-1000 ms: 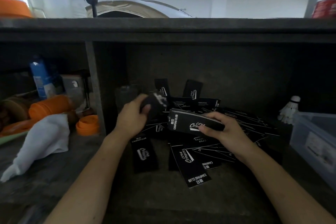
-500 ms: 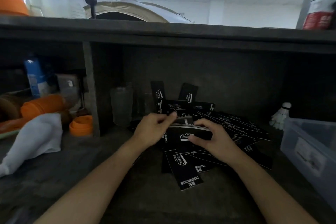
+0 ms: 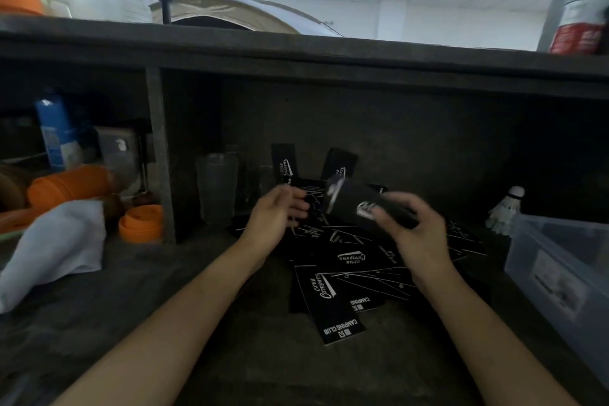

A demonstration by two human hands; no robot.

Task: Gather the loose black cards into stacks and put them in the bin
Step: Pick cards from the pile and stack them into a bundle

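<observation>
A dark, scuffed shelf under a strip-lit office ceiling — loose black cards lie fanned in a heap across its middle, with two more leaning upright against the back wall. Your right hand grips a stack of cards above the heap, fingers curled round its near end; the stack is tilted and blurred. Your left hand hangs just left of the stack, apart from it, fingers curled inward — whether they pinch a card cannot be told through the blur. The clear plastic bin stands at the far right of the shelf, well apart from both hands, with a white shuttlecock just behind its corner. A clear glass stands left of the heap, beside the shelf divider. Beyond the divider lie a white cloth, an orange lid and an orange cup on its side.
</observation>
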